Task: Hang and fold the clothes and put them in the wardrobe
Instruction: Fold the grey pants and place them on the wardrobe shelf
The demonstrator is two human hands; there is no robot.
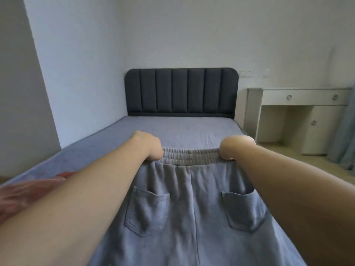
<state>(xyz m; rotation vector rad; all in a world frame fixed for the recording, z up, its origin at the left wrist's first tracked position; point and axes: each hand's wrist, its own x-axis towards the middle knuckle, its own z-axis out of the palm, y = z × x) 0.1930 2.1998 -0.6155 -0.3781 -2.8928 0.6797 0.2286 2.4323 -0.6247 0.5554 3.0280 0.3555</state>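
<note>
On grey bed [172, 129] at frame centre: grey trousers [192, 208] held spread, waistband gripped by left hand [151, 148] and right hand [230, 147]; not yet folded, wardrobe unseen.

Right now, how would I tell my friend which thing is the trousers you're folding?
Find the bed with the dark padded headboard. The grey-blue trousers are held over its near end, with the left hand and right hand each gripping a side of the ribbed elastic waistband. Unlike the flat sheet and the blurry pink cloth nearby, they have two patch pockets.
</note>
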